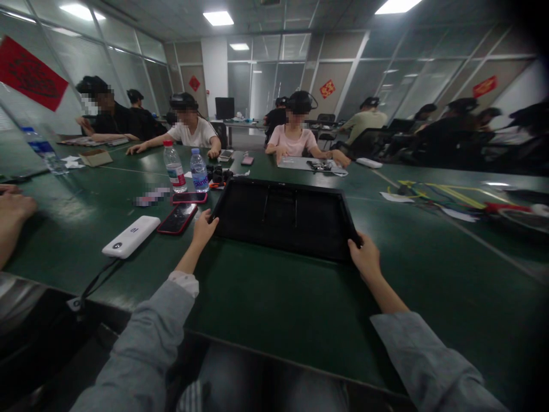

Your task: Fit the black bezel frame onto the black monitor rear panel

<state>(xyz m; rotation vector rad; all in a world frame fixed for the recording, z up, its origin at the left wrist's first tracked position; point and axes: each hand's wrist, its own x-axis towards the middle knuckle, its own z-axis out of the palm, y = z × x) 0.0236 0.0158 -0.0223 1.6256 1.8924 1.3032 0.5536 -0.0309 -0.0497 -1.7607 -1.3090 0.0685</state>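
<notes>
A black rectangular panel with a raised rim point(281, 240), like a shallow tray, lies in front of me on the green table. Two thin rods or slots run across its inner face; I cannot tell which. At its left edge my left hand point(204, 229) is closed around the rim. On the opposite side, the right rim is gripped by my right hand point(366, 256), thumb on top. Just left of the panel are two phones, a red-edged one point(178, 218) and another point(189, 197) behind it.
A white power bank point(131, 237) with a cord lies on the green table point(274, 309). Two water bottles point(174, 167) point(199, 170) stand behind the phones. Coloured cables point(446, 194) lie at right. Another person's hand point(15, 206) rests at left; people sit opposite.
</notes>
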